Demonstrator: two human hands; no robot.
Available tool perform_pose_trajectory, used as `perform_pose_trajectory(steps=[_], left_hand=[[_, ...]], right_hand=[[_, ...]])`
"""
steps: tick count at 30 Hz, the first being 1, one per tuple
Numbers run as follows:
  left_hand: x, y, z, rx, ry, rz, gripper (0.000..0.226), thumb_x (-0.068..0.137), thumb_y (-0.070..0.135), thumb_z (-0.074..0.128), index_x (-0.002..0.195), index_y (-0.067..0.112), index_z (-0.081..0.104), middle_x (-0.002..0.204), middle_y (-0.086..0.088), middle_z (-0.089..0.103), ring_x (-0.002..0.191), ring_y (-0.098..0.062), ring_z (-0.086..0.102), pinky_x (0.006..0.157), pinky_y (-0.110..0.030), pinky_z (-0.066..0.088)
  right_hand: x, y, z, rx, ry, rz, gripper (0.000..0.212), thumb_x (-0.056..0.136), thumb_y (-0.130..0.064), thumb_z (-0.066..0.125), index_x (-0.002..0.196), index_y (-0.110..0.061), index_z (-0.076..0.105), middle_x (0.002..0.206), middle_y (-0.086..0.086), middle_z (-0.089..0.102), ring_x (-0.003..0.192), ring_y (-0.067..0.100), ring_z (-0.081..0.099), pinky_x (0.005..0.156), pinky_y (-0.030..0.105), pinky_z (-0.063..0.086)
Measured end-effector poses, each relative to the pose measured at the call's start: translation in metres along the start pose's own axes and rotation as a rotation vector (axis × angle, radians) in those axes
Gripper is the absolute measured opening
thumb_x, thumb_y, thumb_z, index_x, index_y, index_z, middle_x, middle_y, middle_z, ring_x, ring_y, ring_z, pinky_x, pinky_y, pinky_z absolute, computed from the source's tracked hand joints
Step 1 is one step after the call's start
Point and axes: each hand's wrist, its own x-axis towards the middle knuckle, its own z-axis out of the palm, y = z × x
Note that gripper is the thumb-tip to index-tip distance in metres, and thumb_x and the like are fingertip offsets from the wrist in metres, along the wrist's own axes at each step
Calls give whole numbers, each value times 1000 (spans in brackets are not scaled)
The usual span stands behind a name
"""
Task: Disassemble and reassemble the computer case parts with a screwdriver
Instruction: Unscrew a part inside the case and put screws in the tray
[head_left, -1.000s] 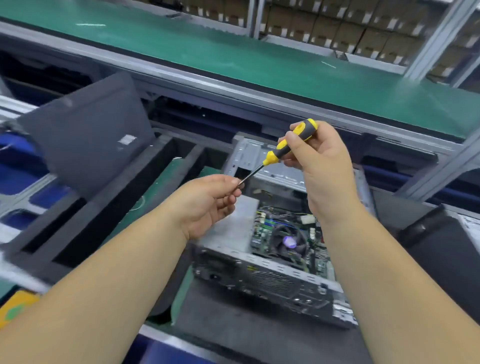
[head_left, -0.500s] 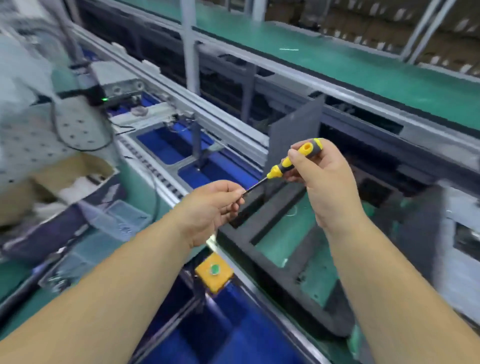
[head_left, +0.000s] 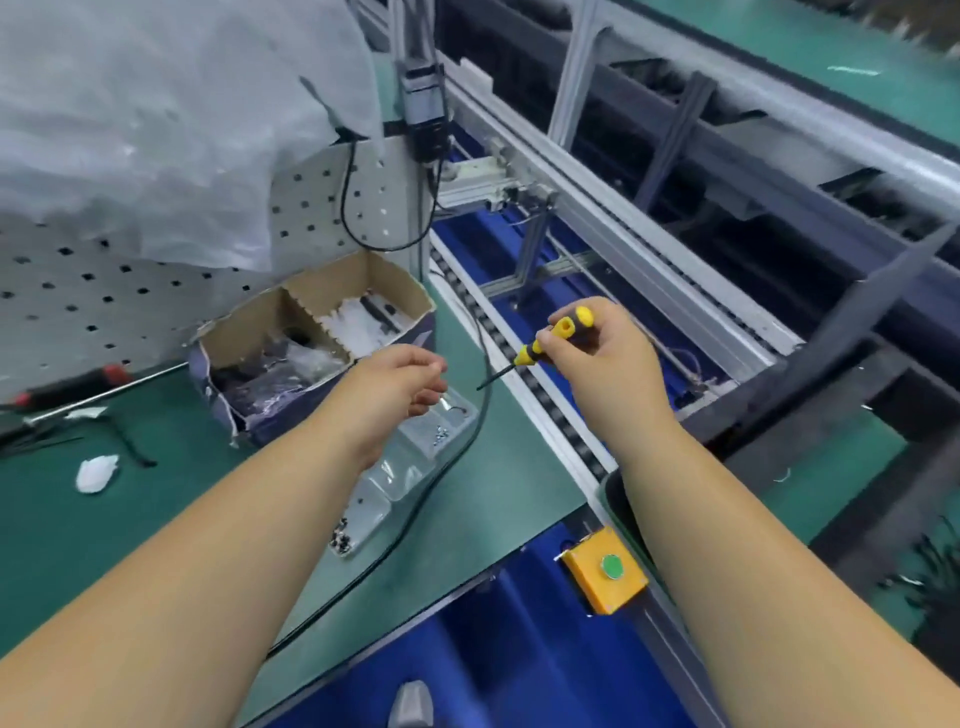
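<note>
Yellow-handled screwdriver (head_left: 545, 347) pinched in my right hand (head_left: 602, 364), tip pointing at my left.
My left hand (head_left: 400, 387) hovers over the clear plastic screw tray (head_left: 410, 467) on the green mat (head_left: 156, 519), fingers loosely curled; whether they hold anything I cannot tell. Beyond stands a cardboard box (head_left: 317, 343).

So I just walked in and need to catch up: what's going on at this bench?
A person is working with a yellow-and-black screwdriver, gripped in the right hand. The left hand, fingers loosely curled, reaches over a clear plastic tray holding small screws on the green mat; whether it holds a screw is not visible. No computer case is in view right now.
</note>
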Motion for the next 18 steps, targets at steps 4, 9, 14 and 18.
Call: perform_pose_trajectory(steps=[4, 9, 14, 18], left_hand=[[24, -29, -20, 245, 25, 13, 23, 99, 25, 51, 113, 34, 66, 91, 3, 71, 73, -9, 62, 69, -25, 49], [51, -54, -23, 672, -80, -11, 41, 102, 42, 42, 143, 41, 45, 134, -5, 60, 109, -21, 60, 91, -29, 44], [55, -62, -28, 725, -23, 5, 26, 102, 39, 42, 120, 31, 58, 105, 0, 68, 94, -24, 63, 76, -31, 50], [55, -70, -32, 715, 81, -3, 13, 99, 36, 49, 90, 31, 57, 76, 6, 59, 66, -11, 57, 53, -23, 36]], right_hand=[[14, 26, 32, -97, -37, 59, 9, 87, -24, 69, 90, -25, 60, 80, -18, 69, 76, 5, 67, 79, 47, 57], [29, 54, 54, -153, -73, 116, 10, 87, -24, 70, 92, -26, 61, 77, -16, 68, 72, 6, 62, 64, 29, 48], [41, 68, 65, -212, -70, 143, 11, 89, -25, 69, 94, -27, 60, 79, -13, 67, 70, 7, 59, 53, 21, 42], [51, 74, 79, -216, -103, 136, 11, 89, -24, 69, 93, -26, 59, 79, -13, 66, 69, 0, 59, 55, 20, 39]])
